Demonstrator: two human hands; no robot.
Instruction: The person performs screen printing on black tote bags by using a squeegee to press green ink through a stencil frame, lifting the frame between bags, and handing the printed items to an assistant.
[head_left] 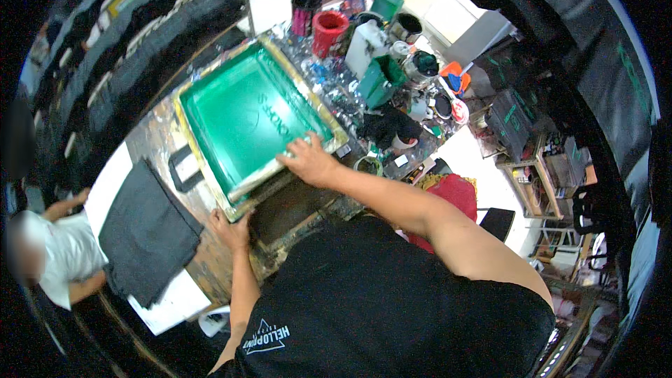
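Observation:
A screen printing frame with pale, stained edges and a green mesh lies tilted across the worktable in front of me. Dark letters show on the mesh toward its right side. My right hand grips the frame's near edge, fingers curled over the rim. At the near left corner, my left hand holds the frame, with its fingers partly hidden beneath the corner. Left of the frame lies a dark grey folded cloth, perhaps a garment, over a white surface.
A red bucket, a green container and several ink-stained cans crowd the table's far right. A black cloth lies nearer. At the left, a person in a white shirt stands by the table. Racks with dark sheets stand behind.

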